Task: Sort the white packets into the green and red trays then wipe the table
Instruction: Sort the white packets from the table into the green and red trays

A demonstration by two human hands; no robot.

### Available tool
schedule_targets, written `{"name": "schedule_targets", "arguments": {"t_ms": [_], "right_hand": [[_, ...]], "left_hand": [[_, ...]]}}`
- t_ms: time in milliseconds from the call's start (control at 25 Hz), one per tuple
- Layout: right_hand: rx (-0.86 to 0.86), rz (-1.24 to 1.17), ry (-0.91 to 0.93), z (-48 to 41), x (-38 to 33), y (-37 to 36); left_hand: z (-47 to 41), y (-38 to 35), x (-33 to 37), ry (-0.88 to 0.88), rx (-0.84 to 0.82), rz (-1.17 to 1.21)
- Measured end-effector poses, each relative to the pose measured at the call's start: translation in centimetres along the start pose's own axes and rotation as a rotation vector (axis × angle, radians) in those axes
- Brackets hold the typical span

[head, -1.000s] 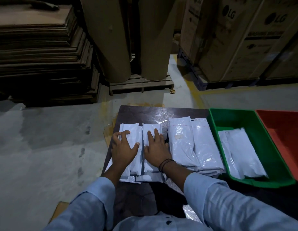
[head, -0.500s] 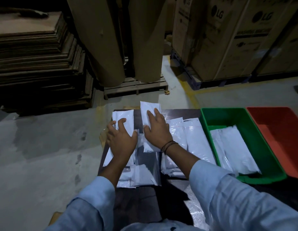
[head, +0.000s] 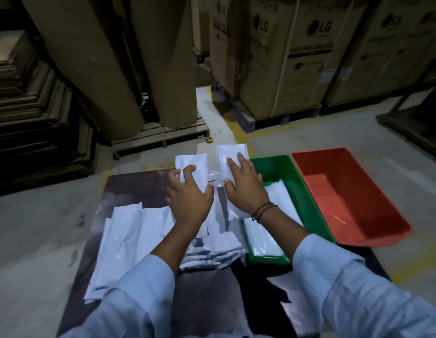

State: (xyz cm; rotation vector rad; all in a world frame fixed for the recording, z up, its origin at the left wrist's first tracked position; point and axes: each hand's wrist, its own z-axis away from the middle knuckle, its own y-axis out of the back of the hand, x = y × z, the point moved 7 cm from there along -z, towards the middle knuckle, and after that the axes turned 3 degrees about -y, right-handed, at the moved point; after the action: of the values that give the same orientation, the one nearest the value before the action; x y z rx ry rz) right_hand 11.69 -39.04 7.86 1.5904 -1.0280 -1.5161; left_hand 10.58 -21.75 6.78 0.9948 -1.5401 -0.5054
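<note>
My left hand (head: 189, 195) grips a white packet (head: 191, 160) lifted above the dark table (head: 129, 189). My right hand (head: 246, 186) holds a second white packet (head: 231, 150) beside it, near the green tray's left rim. Both packets stick out past my fingers. Several white packets (head: 129, 235) lie spread on the table below my arms. The green tray (head: 307, 203) holds white packets (head: 282, 196). To its right the red tray (head: 343, 189) has nothing visible inside.
Two large cardboard rolls (head: 90, 64) stand on a wooden pallet (head: 160, 135) beyond the table. Stacked cardboard sheets (head: 29, 101) lie at the left. LG cartons (head: 285, 54) sit at the back right. Grey concrete floor (head: 36, 215) surrounds the table.
Both hands have lifted a packet each off the pile and carried them forward and right, toward the green tray. The view has shifted left, so the trays appear closer to centre.
</note>
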Motion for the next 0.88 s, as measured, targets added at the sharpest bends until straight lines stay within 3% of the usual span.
{"name": "schedule_targets", "arguments": {"t_ms": [440, 880], "right_hand": [[-0.002, 0.035, -0.048, 1.7, 27.7, 11.4], [-0.271, 0.281, -0.054, 2.1, 36.4, 6.1]], "left_hand": [[7.9, -13.7, 22.2, -0.031, -0.027, 0.033], [11.5, -18.4, 27.8, 0.064, -0.045, 0.009]]}}
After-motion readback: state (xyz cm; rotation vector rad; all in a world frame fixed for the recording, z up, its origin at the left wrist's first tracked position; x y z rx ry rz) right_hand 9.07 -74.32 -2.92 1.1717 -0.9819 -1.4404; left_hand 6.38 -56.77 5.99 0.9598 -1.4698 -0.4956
